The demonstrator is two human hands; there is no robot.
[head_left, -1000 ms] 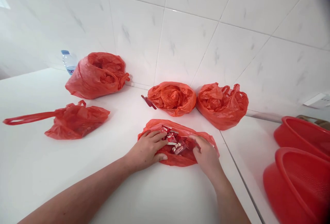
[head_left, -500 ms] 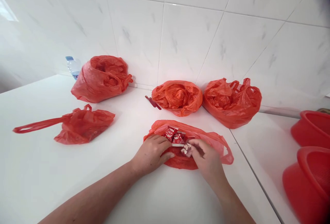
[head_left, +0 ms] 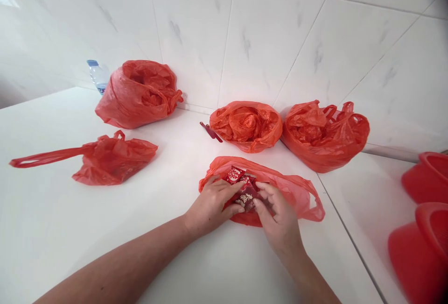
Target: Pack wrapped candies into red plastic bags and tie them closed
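An open red plastic bag [head_left: 296, 194] lies in front of me, its handle loop to the right. Small red printed packets [head_left: 234, 174] show inside it. Over the bag's mouth is a dark red packet [head_left: 247, 198] with pale lettering. My left hand [head_left: 215, 203] closes its fingers and thumb on the packet's left side. On the other side, my right hand [head_left: 278, 213] pinches its right edge. The fingers cover part of the packet and of those beneath it.
Along the tiled wall stand a bulky red bag [head_left: 135, 101], a round-topped red bag [head_left: 247, 126] and another red bag [head_left: 325, 140]. A flatter red bag [head_left: 115, 159] lies left. Dark red strips [head_left: 211, 131], a plastic bottle [head_left: 97, 77] and red baskets [head_left: 408, 250] are also around.
The dark red packet has turned so its lettered face shows. My left fingers have come across onto it, while my right hand keeps hold. The view has shifted slightly.
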